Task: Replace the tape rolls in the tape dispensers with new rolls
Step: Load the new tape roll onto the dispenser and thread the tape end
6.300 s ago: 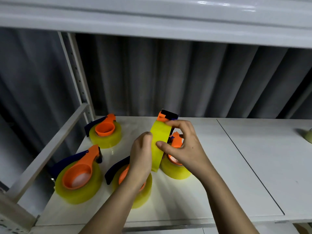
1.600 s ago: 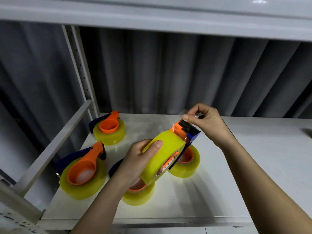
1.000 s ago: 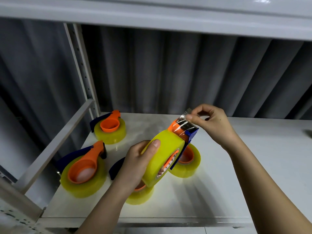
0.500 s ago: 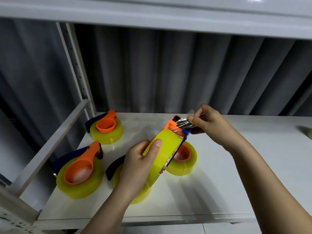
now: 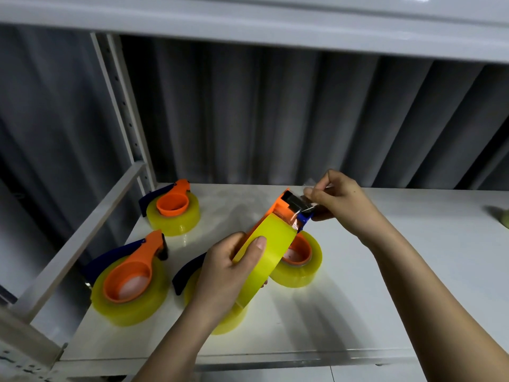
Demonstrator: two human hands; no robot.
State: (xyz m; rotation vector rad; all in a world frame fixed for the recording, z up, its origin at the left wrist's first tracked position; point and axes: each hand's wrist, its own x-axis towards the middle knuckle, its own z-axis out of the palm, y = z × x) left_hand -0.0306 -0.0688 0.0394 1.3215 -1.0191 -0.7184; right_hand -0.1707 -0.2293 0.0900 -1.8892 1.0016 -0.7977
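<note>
Tape roll in left grip

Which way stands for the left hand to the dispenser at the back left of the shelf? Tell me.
Probably none for now: the left hand grips the held tape roll. The path itself looks free; the back-left dispenser stands uncovered on the shelf.

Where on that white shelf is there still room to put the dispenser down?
Bare shelf lies right of the rear-right dispenser, under the right forearm, out toward a pale object at the edge. The left side is crowded: four dispensers lie there.
</note>
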